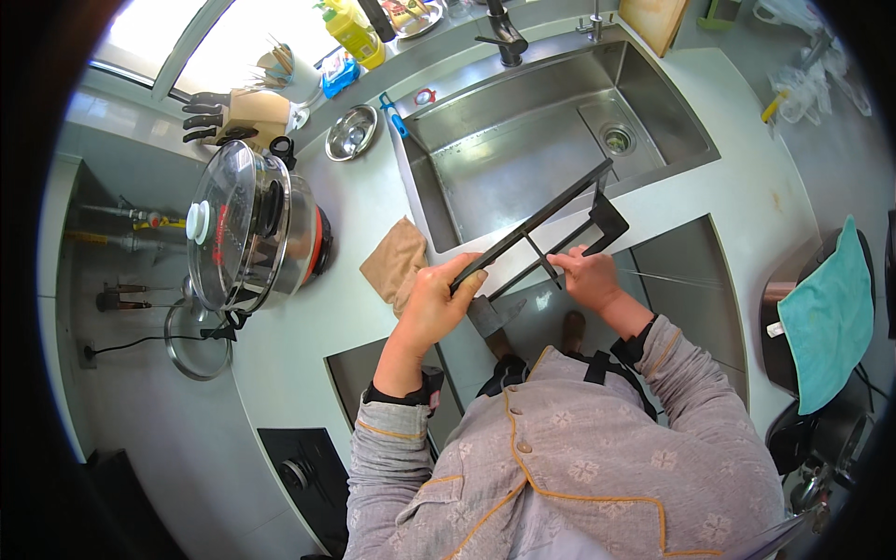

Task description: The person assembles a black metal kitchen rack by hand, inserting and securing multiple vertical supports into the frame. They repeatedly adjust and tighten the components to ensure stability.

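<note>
A slim black frame (542, 222) with long parallel bars, a crossbar and a flat angled end piece is held tilted in front of the sink. My left hand (439, 290) grips its near left end, thumb on top. At the crossbar, my right hand (586, 275) pinches the frame, close to the angled end. The far end of the upper bar overlaps the view of the stainless steel sink (518, 161). A folded brown cloth (397, 260) lies on the white countertop beside my left hand.
A steel pot with a glass lid (241, 231) stands left on the counter. Behind it is a knife block (259, 115). A small metal bowl (351, 133) and a blue-handled tool (394, 117) lie near the sink. A black faucet (507, 38) rises behind. A turquoise cloth (829, 322) drapes at right.
</note>
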{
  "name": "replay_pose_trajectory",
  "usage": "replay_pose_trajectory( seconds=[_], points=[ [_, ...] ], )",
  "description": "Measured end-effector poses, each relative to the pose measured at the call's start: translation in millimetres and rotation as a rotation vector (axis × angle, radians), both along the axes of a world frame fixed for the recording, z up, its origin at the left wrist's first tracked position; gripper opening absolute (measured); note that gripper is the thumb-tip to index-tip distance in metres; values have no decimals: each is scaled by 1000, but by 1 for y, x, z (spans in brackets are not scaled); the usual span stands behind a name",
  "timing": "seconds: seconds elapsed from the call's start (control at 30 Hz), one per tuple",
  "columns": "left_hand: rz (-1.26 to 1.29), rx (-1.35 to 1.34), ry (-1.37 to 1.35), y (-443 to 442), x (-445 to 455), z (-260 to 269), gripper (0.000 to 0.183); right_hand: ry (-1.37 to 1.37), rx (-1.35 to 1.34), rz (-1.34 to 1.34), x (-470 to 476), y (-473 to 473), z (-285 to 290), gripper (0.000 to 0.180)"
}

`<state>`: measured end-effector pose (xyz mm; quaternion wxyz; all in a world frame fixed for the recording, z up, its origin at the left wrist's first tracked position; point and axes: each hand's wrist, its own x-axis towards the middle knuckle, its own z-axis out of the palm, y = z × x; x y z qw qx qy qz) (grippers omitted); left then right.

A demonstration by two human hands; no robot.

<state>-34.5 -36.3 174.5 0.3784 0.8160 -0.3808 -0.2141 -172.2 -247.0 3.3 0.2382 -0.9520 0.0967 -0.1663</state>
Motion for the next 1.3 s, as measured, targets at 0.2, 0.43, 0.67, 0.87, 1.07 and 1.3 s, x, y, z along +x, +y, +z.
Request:
replay_pose_trajectory(
  seconds=[0.2,0.43,0.67,0.87,1.07,1.3],
  points=[
    [2,-5,1,-1,0,1,24,-1,0,57,3,-1,-3,28],
    [-8,-14,-5,-2,1,2,24,35,-5,57,4,-3,-3,29],
    [2,11,-4,-2,3,1,24,-15,-10,89,7,-12,-9,28],
    [12,46,19,-1,5,2,24,-45,-22,138,11,-18,-2,26],
    [10,8,19,-2,5,0,24,-28,-4,162,12,-17,-3,25],
    [12,18,11,-1,4,-1,24,-40,32,161,11,-21,2,24]
  ],
)
